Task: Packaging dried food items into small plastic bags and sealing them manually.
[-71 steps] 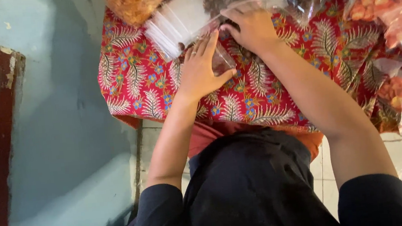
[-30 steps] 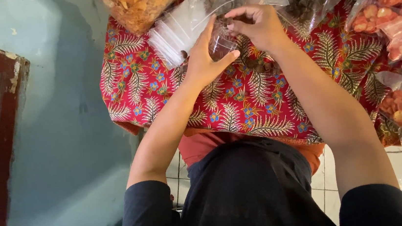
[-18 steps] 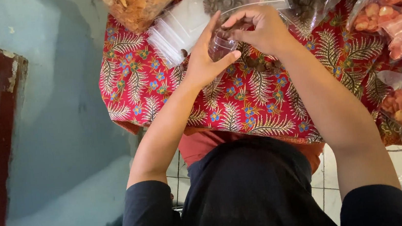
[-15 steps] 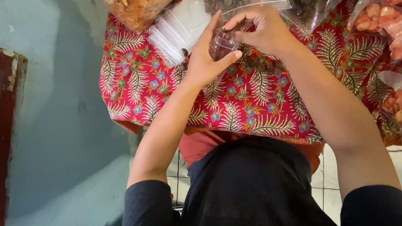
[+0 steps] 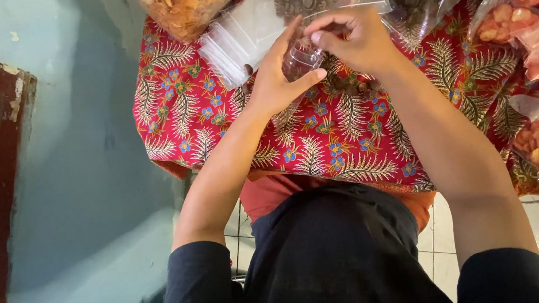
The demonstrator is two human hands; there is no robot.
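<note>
The left hand (image 5: 274, 82) cups a small clear plastic bag (image 5: 300, 59) between thumb and fingers, held above the red patterned cloth (image 5: 321, 140). The right hand (image 5: 354, 41), just right of it, pinches small dark pieces at the bag's mouth — filling looks barely begun. A loose pile of dark pieces (image 5: 349, 86) lies just below the right hand.

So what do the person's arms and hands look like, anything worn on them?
Both forearms are bare. Dark navy sleeves are pushed up above the elbows, one on the left arm and one on the right arm. No gloves, watch or bracelets show on the left hand or the right hand. A ring cannot be made out.
</note>
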